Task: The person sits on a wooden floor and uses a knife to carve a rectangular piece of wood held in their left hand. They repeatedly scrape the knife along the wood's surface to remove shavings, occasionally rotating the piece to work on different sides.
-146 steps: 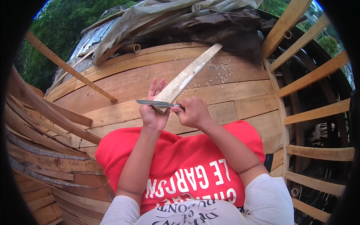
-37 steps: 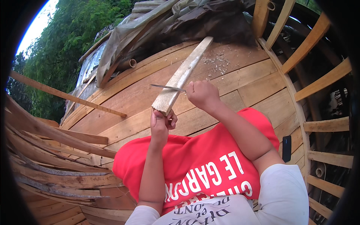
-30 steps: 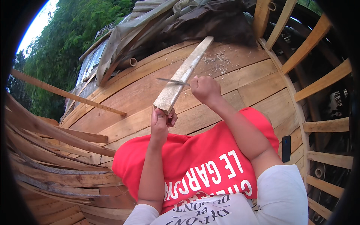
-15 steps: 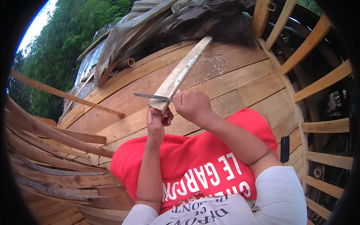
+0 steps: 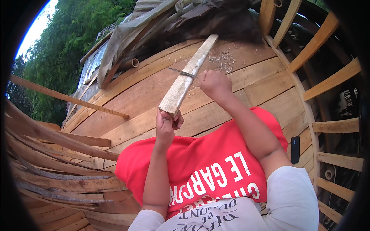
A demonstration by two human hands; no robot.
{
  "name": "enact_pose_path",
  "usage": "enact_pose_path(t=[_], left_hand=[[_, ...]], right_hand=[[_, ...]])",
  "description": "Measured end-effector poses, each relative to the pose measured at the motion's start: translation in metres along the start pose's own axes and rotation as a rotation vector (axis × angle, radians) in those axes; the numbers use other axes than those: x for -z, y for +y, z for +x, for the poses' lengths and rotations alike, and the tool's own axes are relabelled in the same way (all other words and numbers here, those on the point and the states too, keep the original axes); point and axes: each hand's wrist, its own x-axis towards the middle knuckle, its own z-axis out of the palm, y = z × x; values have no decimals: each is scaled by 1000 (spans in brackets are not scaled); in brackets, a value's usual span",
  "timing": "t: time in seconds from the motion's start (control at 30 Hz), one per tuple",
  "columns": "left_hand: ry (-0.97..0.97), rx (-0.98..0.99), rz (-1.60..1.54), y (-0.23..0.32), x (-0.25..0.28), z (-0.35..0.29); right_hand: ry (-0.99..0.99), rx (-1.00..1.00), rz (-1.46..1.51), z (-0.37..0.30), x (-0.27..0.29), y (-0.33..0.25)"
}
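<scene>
Holds 1 long, pale wooden board (image 5: 175, 92) slantwise above the plank floor (image 5: 266, 86), with its near end just beyond the lap and its narrower-looking far end close to a dark sheet (image 5: 223, 23). Grips that near end with the left hand (image 5: 166, 127), thumb against the wood and fingers curled beneath, partly hidden. Clenches the right hand (image 5: 216, 84) in a fist just right of the board, around a knife (image 5: 181, 72) with its handle mostly covered. Lays the thin blade across the board's upper face, partway along, tip jutting past the left edge. Cannot tell, from this view, about any bite into the wood.

Has pale wood shavings (image 5: 223, 60) scattered on the floor just beyond the right fist. Wears a white T-shirt (image 5: 293, 188), with a red garment (image 5: 231, 142) spread over the lap. Has 1 flat, black, rectangular device (image 5: 295, 149) near the right elbow, between the red garment and the wooden railing slats (image 5: 335, 127). Faces draped, greyish plastic sheeting (image 5: 131, 38) past the far floor edge, with 1 bamboo tube (image 5: 134, 62) showing its open end beside it.
</scene>
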Motion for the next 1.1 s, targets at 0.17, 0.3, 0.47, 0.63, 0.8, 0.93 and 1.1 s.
enact_pose_path(t=[0.17,0.3,0.47,0.63,0.8,0.93,1.1], left_hand=[[55,-27,-20,-6,4,-1],[133,3,-104,-5,3,-1],[72,-20,-48,-6,16,1],[104,-16,-64,-6,20,1],[76,-7,-59,-6,7,0],[82,-10,-25,-6,19,2],[74,5,-27,-3,5,2]], right_hand=[[-66,158,68,-13,-9,-5],[-23,94,93,-15,-14,-12],[-76,182,85,-25,-14,-22],[-43,107,53,-32,-10,-38],[81,178,93,0,-16,0],[13,135,65,-32,-19,-33],[69,155,101,-2,-19,-7]])
